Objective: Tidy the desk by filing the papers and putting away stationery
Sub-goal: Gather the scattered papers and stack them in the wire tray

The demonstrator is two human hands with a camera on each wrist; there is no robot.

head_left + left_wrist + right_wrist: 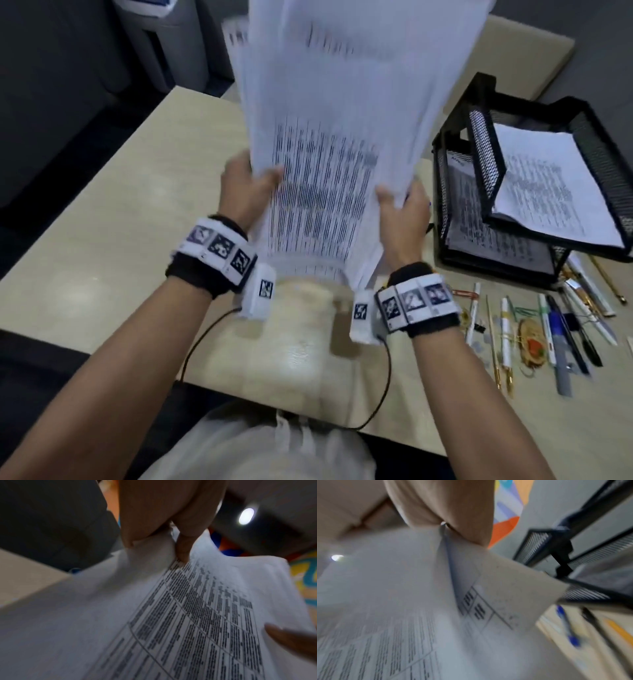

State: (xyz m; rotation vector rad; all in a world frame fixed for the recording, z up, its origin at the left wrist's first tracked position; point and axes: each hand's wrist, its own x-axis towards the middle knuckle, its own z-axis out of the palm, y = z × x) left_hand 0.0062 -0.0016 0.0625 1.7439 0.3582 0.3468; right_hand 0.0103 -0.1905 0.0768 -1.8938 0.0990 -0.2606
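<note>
A thick stack of printed papers (329, 144) stands nearly upright over the middle of the desk, blurred, its lower edge just above the desktop. My left hand (248, 185) grips its left side, thumb on the front sheet. My right hand (400, 205) grips its right side the same way. In the left wrist view the thumb (183, 547) presses on the papers (171, 615). In the right wrist view the papers (402, 601) fill the frame under my right hand (447, 513). A black mesh two-tier tray (479, 144) stands to the right, with printed sheets in both tiers.
Pens, pencils, a ruler and clips (548, 325) lie spread on the light wooden desk (102, 240) in front of the tray. A blue pen (565, 623) and the tray frame (565, 555) show in the right wrist view. Dark chairs stand left of the desk.
</note>
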